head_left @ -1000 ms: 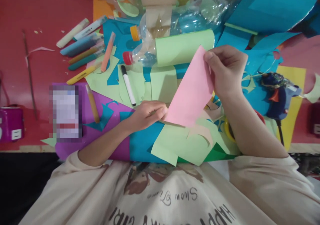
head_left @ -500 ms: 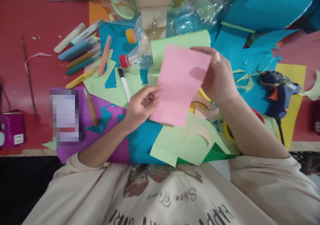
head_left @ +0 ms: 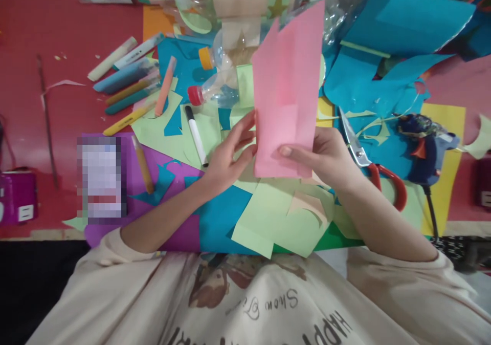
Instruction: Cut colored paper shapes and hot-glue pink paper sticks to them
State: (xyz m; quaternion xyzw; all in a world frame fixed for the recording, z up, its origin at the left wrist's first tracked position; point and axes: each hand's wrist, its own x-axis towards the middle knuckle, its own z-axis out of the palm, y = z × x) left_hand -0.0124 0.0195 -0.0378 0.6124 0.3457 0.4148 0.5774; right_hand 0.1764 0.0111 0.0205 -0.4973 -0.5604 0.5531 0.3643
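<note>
A folded sheet of pink paper (head_left: 284,125) stands raised in front of me, its two layers parted at the top. My right hand (head_left: 326,155) grips its lower right side, thumb on the front and fingers behind. At the left edge, my left hand (head_left: 233,155) pinches the paper; its fingertips are partly hidden there. Below lie light green paper pieces (head_left: 282,222) and a peach scrap (head_left: 309,204). Scissors with red handles (head_left: 387,181) rest to the right of my right hand. A black-capped marker (head_left: 195,135) lies left of my left hand.
Clear plastic bottles (head_left: 218,89) lie behind the paper. Several markers (head_left: 126,81) are at the left, above a phone (head_left: 102,178) on purple paper. A blue glue gun (head_left: 427,150) sits at the right on yellow paper (head_left: 445,207). Blue sheets (head_left: 402,22) fill the back right.
The pink paper has gone from nearly flat to upright and folded, with its layers apart. My right hand has moved down from its upper right corner to its lower side, uncovering the scissors.
</note>
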